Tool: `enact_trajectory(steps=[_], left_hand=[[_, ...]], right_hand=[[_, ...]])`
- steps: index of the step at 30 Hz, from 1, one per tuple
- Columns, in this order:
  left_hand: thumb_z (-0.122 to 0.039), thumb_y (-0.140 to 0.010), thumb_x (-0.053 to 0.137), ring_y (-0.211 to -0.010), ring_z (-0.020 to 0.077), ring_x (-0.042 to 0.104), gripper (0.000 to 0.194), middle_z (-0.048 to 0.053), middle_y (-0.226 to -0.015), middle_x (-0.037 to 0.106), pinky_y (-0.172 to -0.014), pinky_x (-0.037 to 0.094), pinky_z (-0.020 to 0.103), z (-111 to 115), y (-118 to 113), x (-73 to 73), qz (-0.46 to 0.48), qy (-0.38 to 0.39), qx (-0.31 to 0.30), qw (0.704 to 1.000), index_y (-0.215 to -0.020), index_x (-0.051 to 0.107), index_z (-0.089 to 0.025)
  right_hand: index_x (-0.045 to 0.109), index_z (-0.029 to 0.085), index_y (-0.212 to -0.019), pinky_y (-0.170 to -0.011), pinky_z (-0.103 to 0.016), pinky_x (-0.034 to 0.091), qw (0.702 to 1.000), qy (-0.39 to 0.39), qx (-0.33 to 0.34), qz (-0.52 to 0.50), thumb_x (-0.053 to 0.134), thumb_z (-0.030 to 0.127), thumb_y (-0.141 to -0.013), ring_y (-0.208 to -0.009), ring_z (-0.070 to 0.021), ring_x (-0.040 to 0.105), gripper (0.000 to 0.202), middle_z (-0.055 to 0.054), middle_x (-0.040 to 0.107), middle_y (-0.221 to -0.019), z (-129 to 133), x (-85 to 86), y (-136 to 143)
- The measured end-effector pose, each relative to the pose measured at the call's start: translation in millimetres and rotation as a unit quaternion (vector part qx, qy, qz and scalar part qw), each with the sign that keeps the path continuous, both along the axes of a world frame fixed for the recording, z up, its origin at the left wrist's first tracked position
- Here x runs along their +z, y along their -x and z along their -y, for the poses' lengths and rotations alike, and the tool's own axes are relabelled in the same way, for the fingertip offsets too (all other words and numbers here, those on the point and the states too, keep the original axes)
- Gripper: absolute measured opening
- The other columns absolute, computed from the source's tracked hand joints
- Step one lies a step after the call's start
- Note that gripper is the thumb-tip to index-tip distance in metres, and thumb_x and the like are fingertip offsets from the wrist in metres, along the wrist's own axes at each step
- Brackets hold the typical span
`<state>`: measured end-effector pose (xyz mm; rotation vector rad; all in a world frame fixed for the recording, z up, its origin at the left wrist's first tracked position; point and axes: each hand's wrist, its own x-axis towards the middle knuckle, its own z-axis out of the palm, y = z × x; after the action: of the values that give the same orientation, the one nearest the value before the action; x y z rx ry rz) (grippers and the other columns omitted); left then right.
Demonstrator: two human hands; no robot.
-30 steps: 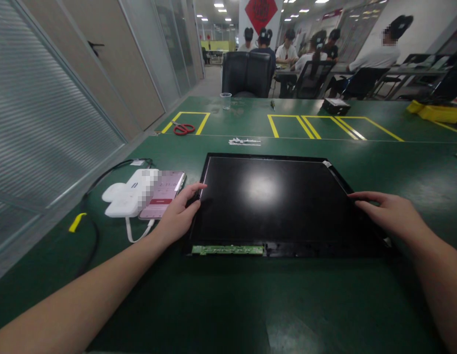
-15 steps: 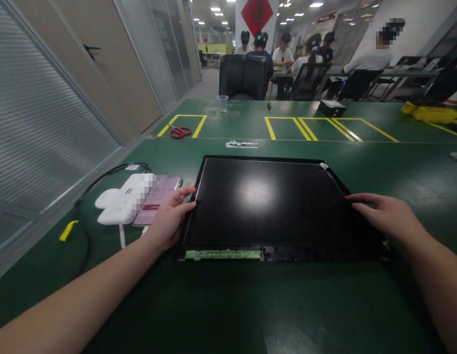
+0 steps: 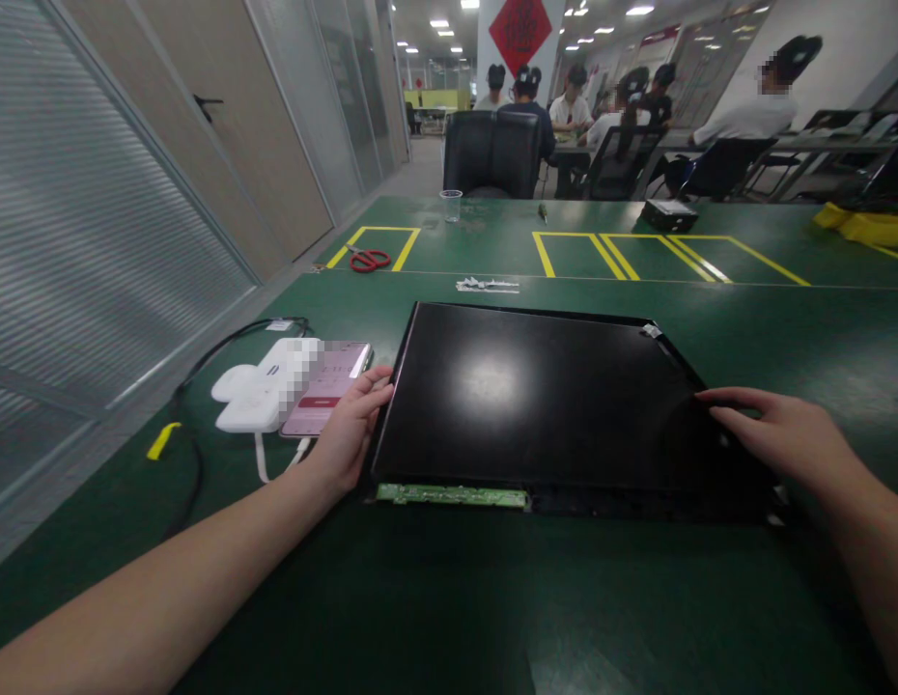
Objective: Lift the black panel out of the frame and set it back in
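A black LCD screen panel [image 3: 543,405] lies on the table in front of me, its left side tilted up a little from the black frame [image 3: 710,504] around it. A green circuit board strip [image 3: 449,495] runs along the near left edge. My left hand [image 3: 356,420] grips the panel's left edge, thumb near the top side and the lower fingers hidden behind the edge. At the right edge, my right hand [image 3: 786,430] has its thumb and forefinger closed against the panel's border. A small piece of silvery tape [image 3: 651,330] sits at the far right corner.
Left of the panel lie a phone [image 3: 325,391], a white charger [image 3: 265,396] and a black cable [image 3: 195,463]. Farther back are red scissors [image 3: 369,260], white scraps [image 3: 487,286], a plastic cup [image 3: 451,206], a screwdriver [image 3: 543,214] and a black box [image 3: 669,215]. Several people sit beyond.
The panel's left side has risen slightly out of the frame with my left hand on it. My right hand stays at the right edge. The whole view has shifted a little.
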<state>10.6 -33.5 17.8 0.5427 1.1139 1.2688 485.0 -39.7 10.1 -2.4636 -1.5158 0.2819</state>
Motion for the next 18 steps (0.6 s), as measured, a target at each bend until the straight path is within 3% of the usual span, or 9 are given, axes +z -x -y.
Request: enact_trajectory(steps=[5, 12, 18], left_hand=[[-0.003, -0.082, 0.063, -0.046, 0.0148, 0.065, 0.033, -0.004, -0.065, 0.068, -0.045, 0.054, 0.022, -0.9, 0.4, -2.7, 0.002, 0.009, -0.003, 1.0, -0.109, 0.059, -0.022], [-0.003, -0.074, 0.073, -0.04, 0.0146, 0.062, 0.044, -0.006, -0.069, 0.072, -0.04, 0.053, 0.024, -0.2, -0.2, -4.0, 0.0, 0.001, 0.0, 1.0, -0.109, 0.056, -0.025], [-0.009, -0.072, 0.081, -0.048, 0.0141, 0.066, 0.05, -0.005, -0.068, 0.073, -0.044, 0.052, 0.021, -0.7, 0.7, -4.6, 0.005, 0.002, -0.025, 1.0, -0.116, 0.062, -0.023]], right_hand=[[0.082, 0.028, -0.106, -0.074, -0.044, 0.048, 1.0, 0.01, 0.001, -0.008, 0.05, 0.055, -0.065, -0.077, -0.0327, 0.066, 0.059, -0.007, 0.073, -0.079, 0.0, -0.2, -1.8], [0.082, 0.029, -0.103, -0.071, -0.042, 0.049, 1.0, 0.006, 0.008, 0.005, 0.05, 0.054, -0.066, -0.075, -0.0317, 0.066, 0.055, -0.006, 0.073, -0.077, -0.3, -0.3, -0.5], [0.082, 0.03, -0.102, -0.07, -0.042, 0.05, 1.0, 0.002, 0.012, 0.009, 0.05, 0.056, -0.066, -0.075, -0.0317, 0.067, 0.055, -0.006, 0.075, -0.08, -1.8, -5.0, -6.0]])
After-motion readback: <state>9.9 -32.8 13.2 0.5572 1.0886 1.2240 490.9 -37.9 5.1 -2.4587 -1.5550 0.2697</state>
